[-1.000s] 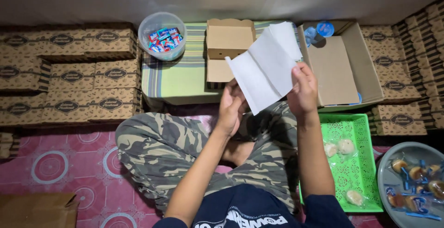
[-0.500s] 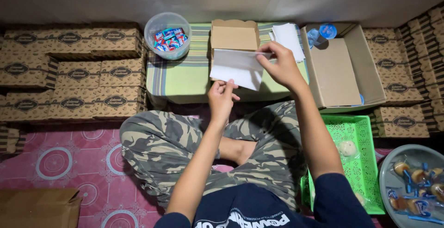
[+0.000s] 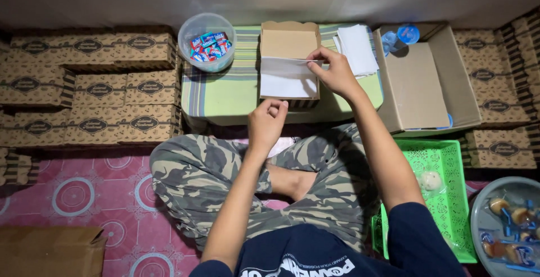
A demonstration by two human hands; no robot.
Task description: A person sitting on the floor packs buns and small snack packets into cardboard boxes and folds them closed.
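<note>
Seen from above, a person sits cross-legged on a patterned pink floor, facing a low table (image 3: 225, 94) covered in a green striped cloth. On the table stands an open brown box (image 3: 289, 43) with its lid flipped back. A white paper sheet (image 3: 288, 77) lies across the box's open tray, covering most of it. The right hand (image 3: 333, 71) rests on the sheet's upper right edge, thumb and fingers pinched on the paper. The left hand (image 3: 268, 120) hovers just below the box's near edge, fingers curled loosely inward, thumb meeting the fingertips, holding nothing that can be made out.

Just right of the box lies a stack of white sheets (image 3: 358, 49). Left of it, at the table's corner, sits a clear round tub (image 3: 207, 42) of small colourful wrapped sweets. Piles of closed brown boxes (image 3: 93, 88) line the left side. To the right sits a large open carton (image 3: 430, 80), then a green plastic tray (image 3: 436, 195) holding a pale round bun, and a grey bowl (image 3: 506, 226) of wrapped pastries.
</note>
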